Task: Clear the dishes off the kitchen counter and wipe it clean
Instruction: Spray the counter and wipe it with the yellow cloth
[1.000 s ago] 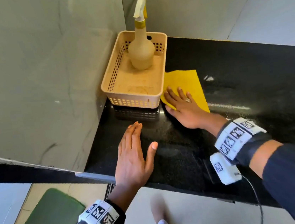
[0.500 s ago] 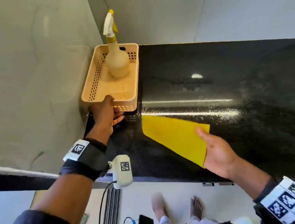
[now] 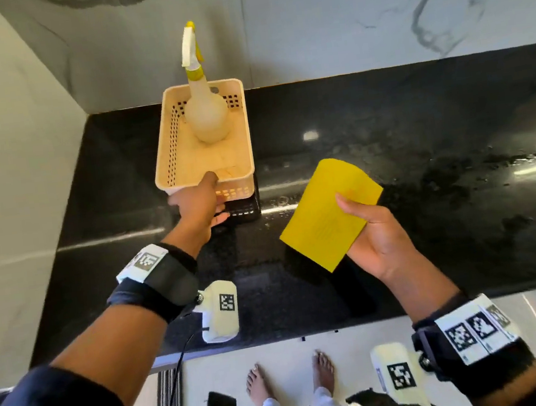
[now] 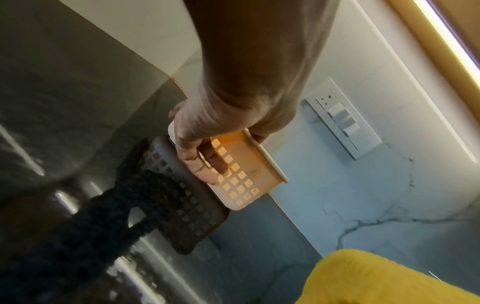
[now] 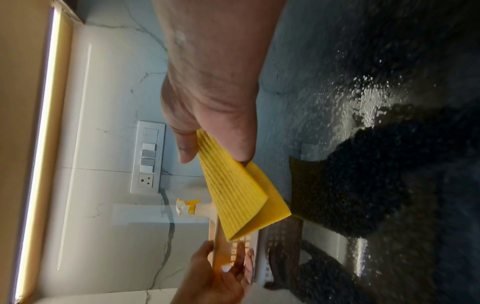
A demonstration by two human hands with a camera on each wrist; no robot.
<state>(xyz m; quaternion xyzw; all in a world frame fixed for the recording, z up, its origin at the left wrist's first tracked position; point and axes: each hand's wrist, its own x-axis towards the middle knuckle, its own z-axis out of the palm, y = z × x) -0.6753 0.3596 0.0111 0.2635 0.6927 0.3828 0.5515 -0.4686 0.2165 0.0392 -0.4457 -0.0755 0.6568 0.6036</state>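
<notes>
A beige perforated basket (image 3: pixel 166 154) stands on the black counter (image 3: pixel 384 114) near the back left corner, with a spray bottle (image 3: pixel 207 115) upright inside it. My left hand (image 3: pixel 201 204) grips the basket's near rim (image 4: pixel 259 156), thumb over the edge and fingers against the front wall. My right hand (image 3: pixel 376 240) pinches a folded yellow cloth (image 3: pixel 325 212) between thumb and fingers and holds it above the counter, right of the basket. In the right wrist view the cloth (image 5: pixel 241 195) hangs in front of the basket (image 5: pixel 233 246).
Wet streaks and droplets (image 3: pixel 458 172) cover the counter's right half. Marble walls close the left side and back; a switch panel (image 5: pixel 148 158) sits on the back wall. My bare feet (image 3: pixel 321 371) stand on the floor below the front edge.
My right hand stopped pressing the cloth flat and lifted it off the counter. My left hand left the counter, took the basket's near rim, and the basket now stands away from the side wall.
</notes>
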